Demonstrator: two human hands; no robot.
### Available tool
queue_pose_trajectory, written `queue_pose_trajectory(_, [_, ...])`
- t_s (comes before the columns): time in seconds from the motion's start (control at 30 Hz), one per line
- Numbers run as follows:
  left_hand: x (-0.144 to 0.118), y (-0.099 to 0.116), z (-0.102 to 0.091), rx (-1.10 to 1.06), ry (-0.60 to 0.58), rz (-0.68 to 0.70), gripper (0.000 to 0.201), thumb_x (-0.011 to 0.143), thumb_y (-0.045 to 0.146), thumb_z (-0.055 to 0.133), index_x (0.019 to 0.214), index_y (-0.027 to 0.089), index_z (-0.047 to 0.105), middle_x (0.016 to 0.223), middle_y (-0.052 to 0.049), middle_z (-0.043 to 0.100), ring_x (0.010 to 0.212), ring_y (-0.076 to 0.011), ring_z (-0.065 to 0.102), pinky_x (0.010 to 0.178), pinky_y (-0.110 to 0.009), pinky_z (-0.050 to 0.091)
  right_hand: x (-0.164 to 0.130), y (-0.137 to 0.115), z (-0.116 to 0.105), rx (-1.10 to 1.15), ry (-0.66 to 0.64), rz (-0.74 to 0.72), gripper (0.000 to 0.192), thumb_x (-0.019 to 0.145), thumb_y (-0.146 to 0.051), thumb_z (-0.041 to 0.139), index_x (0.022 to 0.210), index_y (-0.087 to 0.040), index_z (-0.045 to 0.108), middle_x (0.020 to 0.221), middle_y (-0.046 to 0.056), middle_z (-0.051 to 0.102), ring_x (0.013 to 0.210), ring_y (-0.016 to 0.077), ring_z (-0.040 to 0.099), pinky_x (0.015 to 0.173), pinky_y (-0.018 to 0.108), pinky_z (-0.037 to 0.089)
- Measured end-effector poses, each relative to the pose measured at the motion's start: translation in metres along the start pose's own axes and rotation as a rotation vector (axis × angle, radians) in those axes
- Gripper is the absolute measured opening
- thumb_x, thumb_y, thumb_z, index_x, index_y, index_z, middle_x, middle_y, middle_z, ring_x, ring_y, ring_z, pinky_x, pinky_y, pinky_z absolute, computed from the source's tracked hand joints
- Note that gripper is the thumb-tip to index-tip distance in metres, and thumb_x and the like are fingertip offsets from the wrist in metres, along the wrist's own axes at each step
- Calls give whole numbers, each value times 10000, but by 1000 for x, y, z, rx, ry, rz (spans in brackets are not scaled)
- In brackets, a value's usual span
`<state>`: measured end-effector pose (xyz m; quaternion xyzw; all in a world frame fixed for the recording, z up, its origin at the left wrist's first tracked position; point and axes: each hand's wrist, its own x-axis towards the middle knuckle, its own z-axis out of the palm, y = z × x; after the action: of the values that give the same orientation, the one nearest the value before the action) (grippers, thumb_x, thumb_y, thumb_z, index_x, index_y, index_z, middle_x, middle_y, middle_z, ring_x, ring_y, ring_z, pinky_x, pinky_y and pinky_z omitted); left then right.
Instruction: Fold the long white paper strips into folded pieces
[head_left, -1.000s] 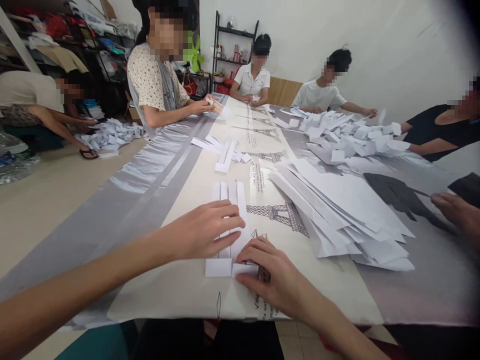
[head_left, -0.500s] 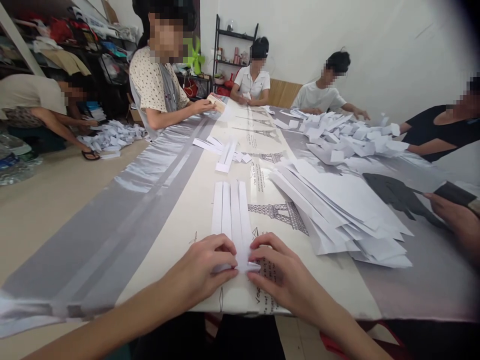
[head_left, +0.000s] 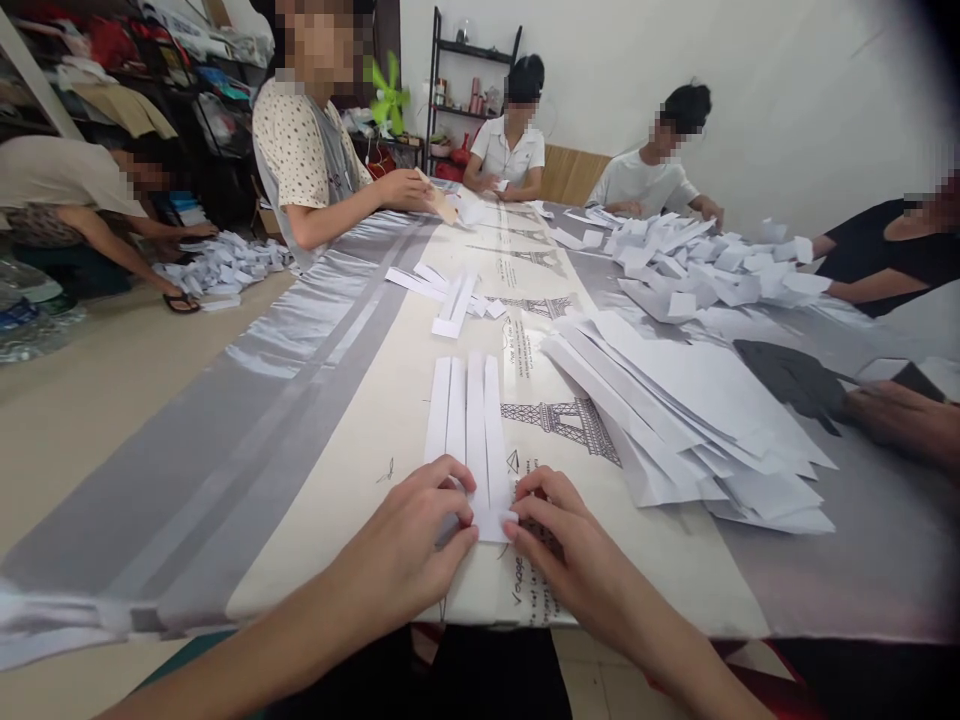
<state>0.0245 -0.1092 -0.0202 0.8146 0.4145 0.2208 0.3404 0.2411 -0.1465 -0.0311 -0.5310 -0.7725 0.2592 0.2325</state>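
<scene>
"How are you gripping?"
"My right hand is pinching the paper strips at one near corner. My left hand is curling by the other; from here I can't tell whether it's pinching."
"What's surrounding them?"
"The strips are lying on the tablecloth, my left hand hiding one end. A paper stack is sitting to the right, loose slips ahead."

Paper strips on table, paper stack to their right, loose strips behind them, paper heap beyond stack
</scene>
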Motion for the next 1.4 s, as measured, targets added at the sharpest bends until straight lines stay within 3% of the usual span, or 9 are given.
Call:
queue_pose_trajectory(0.23, [-1, 4, 8, 72, 41, 8, 186, 908, 125, 482, 731, 164, 528, 1119, -64, 574, 977, -194, 635, 856, -381, 549, 2, -9, 7, -140, 43, -36, 171, 1018, -149, 390, 868, -208, 447, 1001, 81, 509, 850, 209, 532, 764, 401, 531])
queue_pose_trajectory(0.5, [-1, 9, 17, 200, 124, 91, 184, 913, 103, 420, 754, 167, 486, 1022, -100, 545, 896, -209, 598, 805, -413, 561, -3, -10, 24, -276, 221, -20, 183, 1014, -173, 387, 841, -213, 429, 987, 107, 519, 794, 220, 548, 706, 410, 542])
queue_pose_trajectory(0.7, [-8, 7, 22, 300, 216, 139, 156, 945, 109, 405, 834, 168, 498, 1045, -109, 546, 934, -225, 553, 815, -437, 548, 1, -18, 17, -308, 145, 38, 182, 987, -170, 431, 811, -214, 430, 965, 104, 528, 762, 221, 558, 674, 407, 545])
queue_pose_trajectory(0.8, [-11, 7, 25, 426, 315, 160, 116, 943, 111, 423, 958, 148, 532, 1151, -147, 549, 1049, -273, 539, 828, -458, 542, 4, -19, 11, -292, 73, 90, 210, 978, -161, 452, 779, -219, 417, 963, 88, 530, 753, 205, 562, 675, 389, 544])
queue_pose_trajectory(0.9, [-13, 7, 33, 599, 353, 307, 192, 899, 59, 439, 1000, 115, 592, 1184, -165, 592, 1113, -302, 559, 944, -493, 517, 8, -20, 5, -298, 27, 112, 238, 975, -155, 463, 756, -222, 401, 949, 73, 525, 731, 189, 558, 664, 370, 533])
queue_pose_trajectory(1.0, [-20, 6, 44, 737, 367, 503, 284, 859, 9, 427, 1036, 56, 643, 1004, -131, 682, 1003, -266, 644, 1047, -441, 477, 12, -21, 1, -317, -7, 108, 272, 959, -137, 490, 726, -225, 381, 908, 55, 518, 698, 176, 549, 624, 339, 508])
queue_pose_trajectory(1.07, [-27, 5, 50, 821, 385, 552, 349, 857, 13, 429, 1142, -4, 628, 1053, -159, 707, 1053, -281, 663, 1104, -425, 431, 13, -21, 0, -332, -7, 108, 293, 954, -138, 507, 709, -225, 372, 883, 48, 514, 687, 173, 544, 612, 328, 496])
queue_pose_trajectory(1.2, [-39, 5, 50, 966, 256, 597, 480, 891, 128, 435, 1308, -91, 527, 1286, -262, 637, 1238, -363, 597, 1180, -477, 325, 11, -19, 7, -387, 29, 93, 278, 975, -160, 485, 717, -218, 399, 888, 58, 512, 687, 177, 530, 626, 337, 490])
queue_pose_trajectory(1.4, [-41, 3, 45, 959, 178, 585, 518, 949, 261, 456, 1351, -59, 521, 1316, -249, 626, 1243, -344, 600, 1186, -461, 303, 5, -19, 20, -549, 98, 32, 213, 993, -146, 365, 824, -197, 484, 882, 99, 528, 746, 238, 526, 668, 402, 481])
